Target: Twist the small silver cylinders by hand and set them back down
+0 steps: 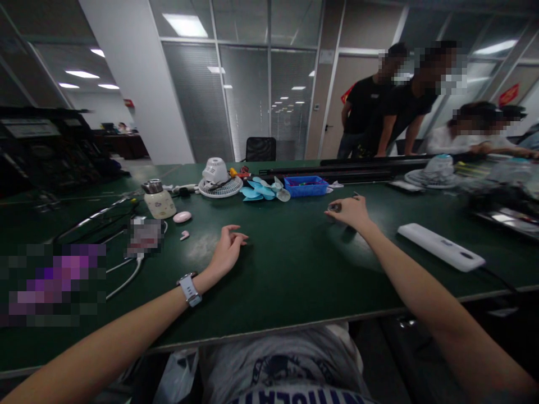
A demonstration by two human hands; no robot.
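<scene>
My right hand (350, 214) is closed around a small round metallic part (334, 207) with a dark rim, held by the fingertips over the green table (286, 269). Its exact kind is too small to make out. Beyond that hand sits a blue bin (306, 186) of small parts. My left hand (227, 247), with a watch (190, 289) on the wrist, hovers low over the table, or rests on it; its fingers are loosely bent and apart, with nothing in them. To its left lie a pink earbud (184, 235) and a pink oval case (182, 216).
Light-blue fan blades (257, 189) and a white fan body on its grille (217, 177) stand at the back. A cream bottle (159, 199) and cables occupy the left. On the right lies a white power strip (441, 246). Several people are beyond the table's far right.
</scene>
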